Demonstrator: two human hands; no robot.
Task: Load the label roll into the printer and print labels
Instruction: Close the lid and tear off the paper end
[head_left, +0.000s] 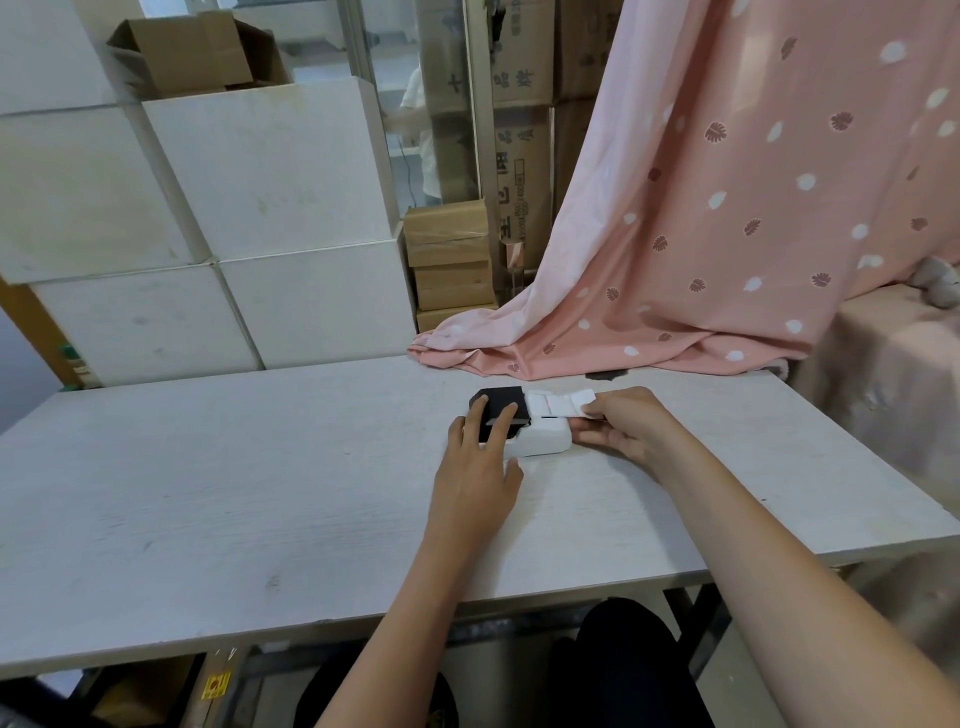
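My left hand (480, 457) lay spread on the printer (524, 428); my right hand (623, 423) pinched the label strip (563, 402) above the bench (260, 467).

Count from where I stand: 1 printer (524, 428) mid-frame, 1 label strip (558, 402) out of it with about 3 labels showing, 2 hands, left (480, 462) and right (626, 426), 1 table (208, 493), 1 pink curtain (727, 208) upper right, 4 white boxes (270, 166) upper left, roughly 3 brown cartons (449, 260) stacked centre
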